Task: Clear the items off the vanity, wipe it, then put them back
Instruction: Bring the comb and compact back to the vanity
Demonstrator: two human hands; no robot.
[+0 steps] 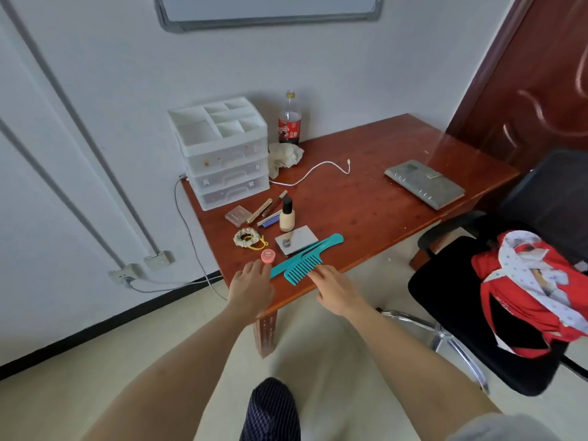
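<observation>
Reaching hands (251,288), organizer (219,151) compartments bare

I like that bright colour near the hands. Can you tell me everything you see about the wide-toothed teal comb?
The teal comb looks like glossy plastic, with thick, widely spaced teeth and a long flat handle ending in a rounded tip. It lies flat near the front edge of the reddish wooden table, handle pointing back and right. It overlaps a second, thinner teal comb. The right hand reaches just beside its teeth; contact is unclear.

Left hand (251,289), right hand (335,291) extended, fingers relaxed.
</observation>
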